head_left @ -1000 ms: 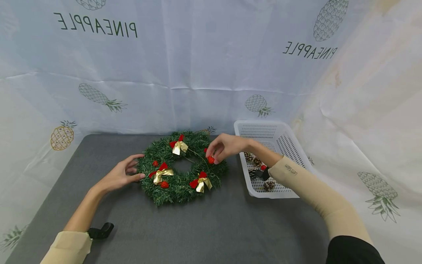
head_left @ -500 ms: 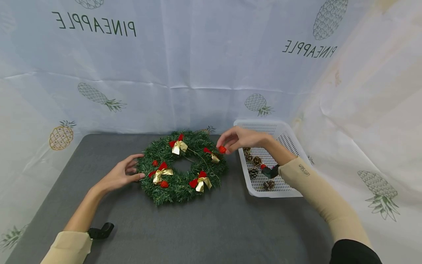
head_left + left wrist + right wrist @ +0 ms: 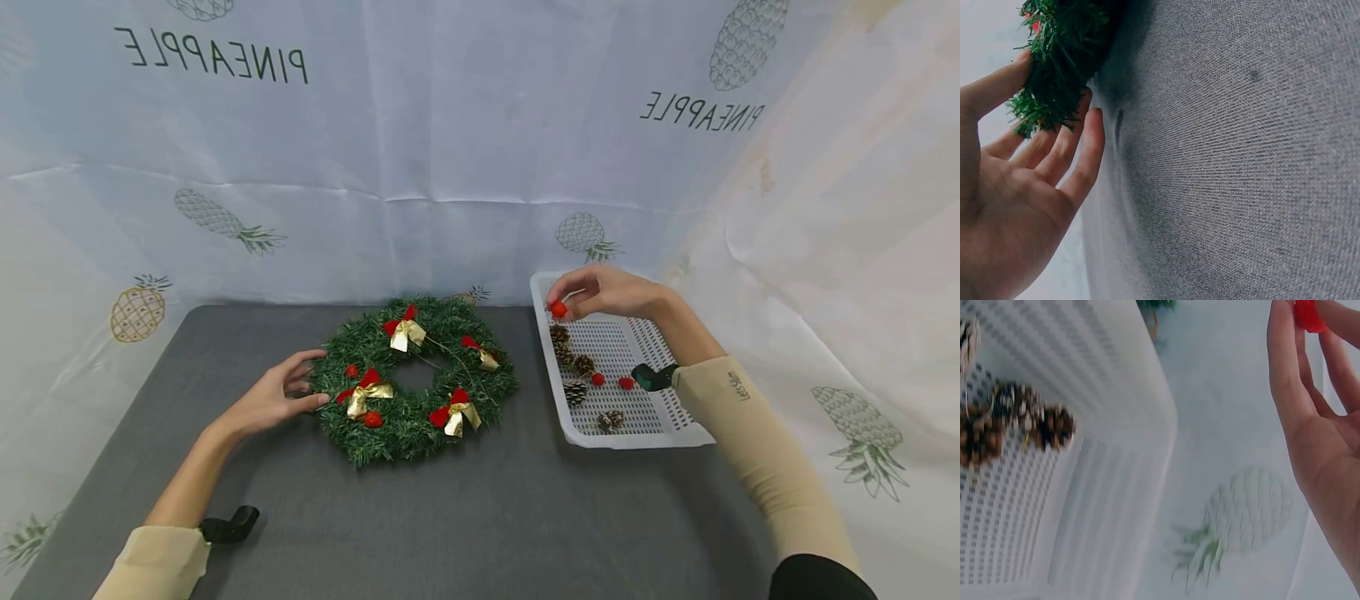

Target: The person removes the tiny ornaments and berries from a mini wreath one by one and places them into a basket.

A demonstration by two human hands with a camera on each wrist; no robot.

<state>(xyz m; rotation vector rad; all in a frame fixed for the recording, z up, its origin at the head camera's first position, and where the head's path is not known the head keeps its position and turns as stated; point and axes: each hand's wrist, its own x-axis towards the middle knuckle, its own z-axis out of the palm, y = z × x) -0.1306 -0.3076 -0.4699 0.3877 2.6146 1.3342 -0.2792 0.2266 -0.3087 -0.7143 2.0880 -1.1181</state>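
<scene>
A green Christmas wreath [image 3: 348, 446] lies on the table, carrying several red-and-gold bows and two small red balls on its left part. At its left edge, my left hand [image 3: 273, 392] holds the greenery between thumb and fingers. The left wrist view shows a tuft of wreath [image 3: 1063, 69] between the thumb and fingertips of the left hand [image 3: 1029, 181]. Over the back of the white basket [image 3: 558, 400], my right hand [image 3: 611, 292] pinches a small red ball [image 3: 558, 309] between thumb and fingertips. In the right wrist view, the red ball [image 3: 1309, 315] is partly hidden by the fingers.
Inside the basket lie several pine cones [image 3: 575, 392] along its left side and two red balls [image 3: 597, 379]. The grey table [image 3: 450, 525] extends in front. Behind and at the sides hangs a pineapple-print cloth [image 3: 465, 125].
My right hand has moved from the wreath's right side to the right and back, over the basket, taking the red ball with it. The left hand stays at the wreath's edge.
</scene>
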